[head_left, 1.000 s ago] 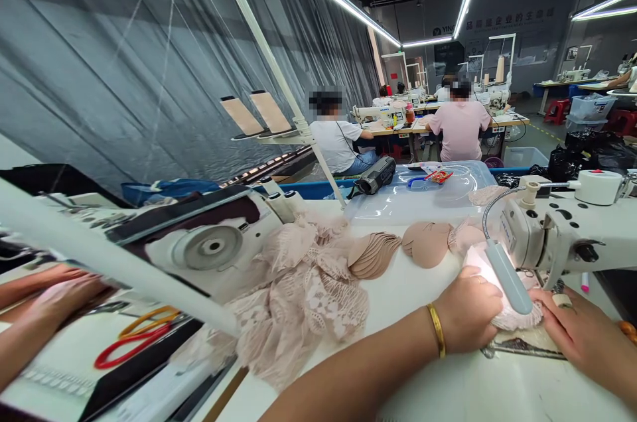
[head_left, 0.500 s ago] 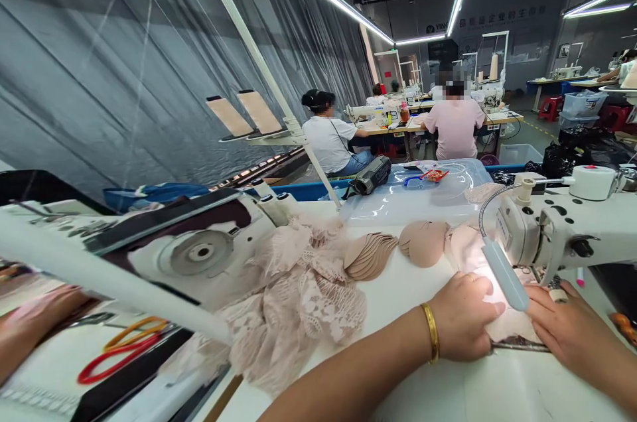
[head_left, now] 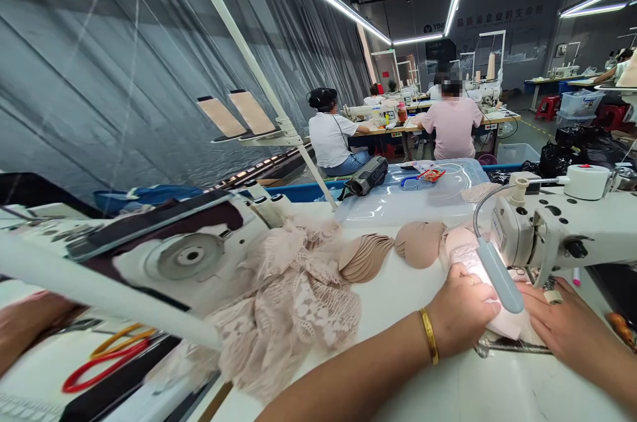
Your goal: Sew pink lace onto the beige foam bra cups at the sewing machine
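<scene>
A pale pink bra piece [head_left: 503, 324] lies under the head of a white sewing machine [head_left: 517, 226], lit by the grey lamp [head_left: 500, 275] that hides part of it. My left hand [head_left: 458, 310], with a gold bangle at the wrist, has its fingers curled on the piece's left side. On the other side of the lamp, my right hand [head_left: 560, 319] rests with fingers stretched out beside the presser foot, touching the piece's right edge. Moulded beige cups [head_left: 365, 258] lie stacked to the left, next to a heap of pink lace [head_left: 303, 306].
Behind the cups sits a clear plastic lid [head_left: 423, 196] with small items on it. A thread stand [head_left: 259, 80] rises at left. Red-handled scissors [head_left: 104, 365] lie near another person's arm [head_left: 32, 326]. Several people sit at machines further back.
The bra piece has shifted away from me and turned a little, baring more of the metal plate at its near left corner. Both hands stay close to the needle area.
</scene>
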